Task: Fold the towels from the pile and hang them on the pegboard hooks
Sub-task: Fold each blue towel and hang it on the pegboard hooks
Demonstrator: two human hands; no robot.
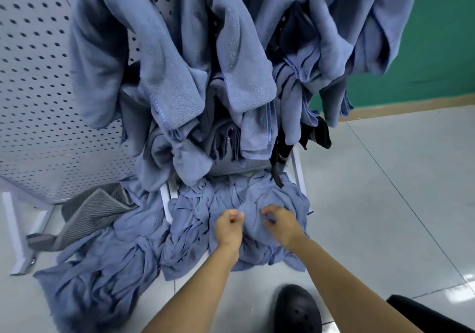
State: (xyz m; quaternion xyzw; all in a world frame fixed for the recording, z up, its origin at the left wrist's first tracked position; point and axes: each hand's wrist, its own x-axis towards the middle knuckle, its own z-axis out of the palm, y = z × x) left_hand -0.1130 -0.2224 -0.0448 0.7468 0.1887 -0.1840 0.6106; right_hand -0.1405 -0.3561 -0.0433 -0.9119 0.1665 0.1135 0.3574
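A pile of blue towels (123,263) lies crumpled on the pale tiled floor (385,191) at the foot of a white pegboard (33,101). The pile spreads from the lower left up to the base of the board. Both of the person's bare arms reach down into its upper right part.

The left hand (229,226) has its fingers curled in, with the thumb and fingertips pinching a small ridge of blue cloth. The right hand (280,223) sits just beside it on the same bunched towel (253,226). Its fingers are bent and dug into the fabric, and they seem to be gripping a fold, though the fingertips are partly buried and hard to read. The two hands are near each other but do not touch, and the towel is bunched up between them.

Above the pile, several hung towels (174,57) in the same blue drape thickly over the front of the pegboard and cover most of its middle and right side. A darker cloth (316,134) hangs among them at the right. A grey ribbed towel (87,214) lies on the floor at the left edge of the pile, resting against the board's white leg (15,229). A black shoe (298,309) stands on the tiles near the bottom edge, below the right forearm. A green wall (437,49) rises behind, at the upper right.
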